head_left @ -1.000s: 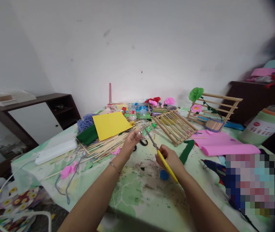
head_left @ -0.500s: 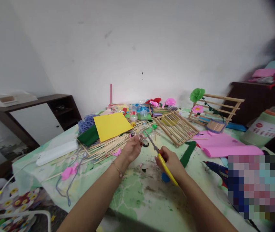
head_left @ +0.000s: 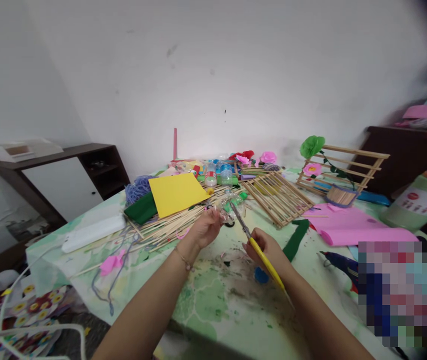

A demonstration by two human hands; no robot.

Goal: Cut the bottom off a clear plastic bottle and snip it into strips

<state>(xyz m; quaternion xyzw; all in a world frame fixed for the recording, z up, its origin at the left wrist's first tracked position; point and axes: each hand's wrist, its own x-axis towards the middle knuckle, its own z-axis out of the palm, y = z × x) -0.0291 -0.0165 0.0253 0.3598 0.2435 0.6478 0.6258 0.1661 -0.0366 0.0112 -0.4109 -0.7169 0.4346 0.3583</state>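
My left hand (head_left: 206, 227) is closed on the near edge of a clear plastic bottle piece (head_left: 227, 204), which has green at its far end. Its exact shape is hard to make out. My right hand (head_left: 269, 248) grips scissors (head_left: 261, 256) by their yellow handles, and the metal blades reach up and left to the clear plastic. Whether the blades are cutting into it cannot be seen clearly. Under the right wrist lies a blue round piece (head_left: 261, 275). A dark green strip (head_left: 296, 240) is beside that hand.
Beyond my left hand lie thin wooden sticks (head_left: 172, 225), yellow paper (head_left: 178, 194) and purple yarn (head_left: 140, 189). A stick lattice (head_left: 278, 198) and a small fence with paper flowers (head_left: 359, 162) stand behind my right hand. Pink sheet (head_left: 367, 227) and a large jar (head_left: 419, 200) are at right.
The view has shifted slightly, so everything sits a little further right. Both hands keep their holds on the plastic piece and the scissors, with little visible movement.
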